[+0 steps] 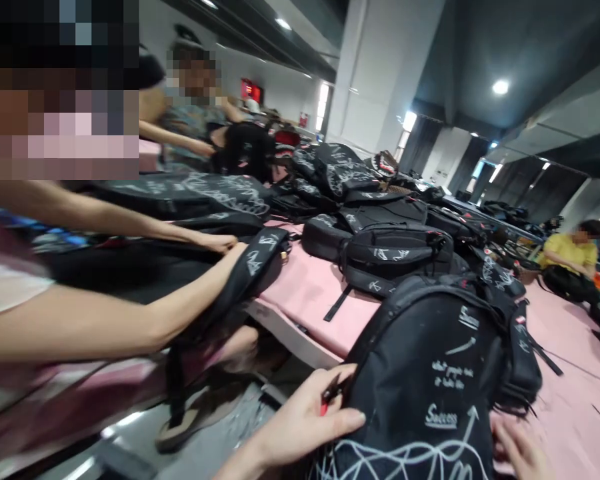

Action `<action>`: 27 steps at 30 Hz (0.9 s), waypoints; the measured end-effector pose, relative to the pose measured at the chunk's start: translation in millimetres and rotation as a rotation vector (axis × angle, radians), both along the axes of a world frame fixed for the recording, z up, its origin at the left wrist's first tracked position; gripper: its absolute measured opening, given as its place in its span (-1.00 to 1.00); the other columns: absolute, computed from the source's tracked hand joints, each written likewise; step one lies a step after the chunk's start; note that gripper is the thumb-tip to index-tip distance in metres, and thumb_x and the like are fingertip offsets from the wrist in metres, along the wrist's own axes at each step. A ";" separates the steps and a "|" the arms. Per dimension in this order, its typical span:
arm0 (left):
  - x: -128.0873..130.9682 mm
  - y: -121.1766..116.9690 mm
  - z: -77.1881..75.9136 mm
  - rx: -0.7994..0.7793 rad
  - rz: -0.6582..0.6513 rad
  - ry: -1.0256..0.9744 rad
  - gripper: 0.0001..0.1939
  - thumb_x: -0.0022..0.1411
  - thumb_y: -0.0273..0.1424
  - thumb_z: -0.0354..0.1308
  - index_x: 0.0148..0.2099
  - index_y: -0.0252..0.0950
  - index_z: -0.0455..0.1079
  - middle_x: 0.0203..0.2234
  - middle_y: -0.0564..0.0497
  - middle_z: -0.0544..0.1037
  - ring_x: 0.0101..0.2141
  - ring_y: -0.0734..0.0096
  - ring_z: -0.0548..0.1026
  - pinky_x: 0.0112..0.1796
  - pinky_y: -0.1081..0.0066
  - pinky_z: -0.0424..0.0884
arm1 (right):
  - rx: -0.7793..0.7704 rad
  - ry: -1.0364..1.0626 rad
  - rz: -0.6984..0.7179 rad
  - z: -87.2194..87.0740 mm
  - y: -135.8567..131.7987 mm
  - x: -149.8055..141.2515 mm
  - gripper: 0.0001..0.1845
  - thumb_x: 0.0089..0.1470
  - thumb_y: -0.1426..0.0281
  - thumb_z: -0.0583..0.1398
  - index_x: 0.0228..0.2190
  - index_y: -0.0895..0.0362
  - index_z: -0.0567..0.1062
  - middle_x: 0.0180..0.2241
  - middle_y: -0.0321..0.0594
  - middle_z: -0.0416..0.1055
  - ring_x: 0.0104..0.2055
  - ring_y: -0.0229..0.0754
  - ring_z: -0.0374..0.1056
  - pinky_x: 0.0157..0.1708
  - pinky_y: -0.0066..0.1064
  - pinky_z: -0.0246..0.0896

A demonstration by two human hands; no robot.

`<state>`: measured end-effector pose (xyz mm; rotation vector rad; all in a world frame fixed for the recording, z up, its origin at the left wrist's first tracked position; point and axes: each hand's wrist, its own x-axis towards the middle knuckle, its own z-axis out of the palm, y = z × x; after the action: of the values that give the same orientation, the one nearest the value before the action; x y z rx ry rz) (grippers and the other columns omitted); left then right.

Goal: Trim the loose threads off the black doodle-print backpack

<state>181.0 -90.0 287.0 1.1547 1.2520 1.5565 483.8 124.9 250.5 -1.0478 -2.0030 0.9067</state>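
Observation:
A black backpack (430, 380) with white scribbled print and the word "Success" stands on the pink table cover in front of me. My left hand (305, 417) rests against its left side, fingers curled on a small red-and-black tool (330, 395). My right hand (523, 450) lies at the bag's lower right edge, fingers apart and partly cut off by the frame.
Many more black printed backpacks (395, 250) are piled along the pink-covered table (310, 293). A co-worker's arms (130, 320) reach in from the left onto a backpack strap (255, 263). Another person in yellow (570, 257) sits far right. A sandalled foot (195, 417) is below the table edge.

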 end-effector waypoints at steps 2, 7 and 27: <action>0.4 4.2 5.7 -0.045 0.003 -0.054 -0.54 -0.08 -0.20 0.29 -0.14 -0.33 0.41 -0.40 -0.03 0.47 -0.37 0.33 0.40 -0.26 0.36 0.40 | -0.112 0.127 -0.016 7.1 13.9 -4.6 -0.64 -0.05 0.04 0.20 -0.28 -0.02 0.50 -0.16 -0.22 0.43 -0.06 -0.01 0.32 -0.17 -0.25 0.36; -8.4 16.6 7.8 -0.154 0.103 0.032 -0.57 -0.13 -0.18 0.32 -0.22 -0.32 0.44 -0.43 -0.04 0.50 -0.36 0.26 0.44 -0.29 0.36 0.42 | -0.322 0.413 0.073 21.7 41.5 -46.4 -0.48 -0.13 0.04 0.26 -0.18 0.09 0.44 -0.09 -0.14 0.40 -0.04 -0.06 0.31 -0.07 -0.27 0.25; -92.3 96.3 -48.6 -0.269 0.532 0.299 -0.46 -0.33 -0.13 0.34 -0.29 -0.36 0.41 -0.60 0.02 0.46 -0.58 0.35 0.39 -0.58 0.48 0.25 | -0.097 0.409 0.041 2.9 33.1 -105.1 -0.55 -0.31 0.23 0.35 -0.33 0.18 0.46 -0.35 -0.21 0.45 -0.29 -0.10 0.34 -0.22 -0.23 0.27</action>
<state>88.7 6.3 238.4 0.9452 2.0285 1.5459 378.7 157.9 253.3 -0.7967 -1.6574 1.1467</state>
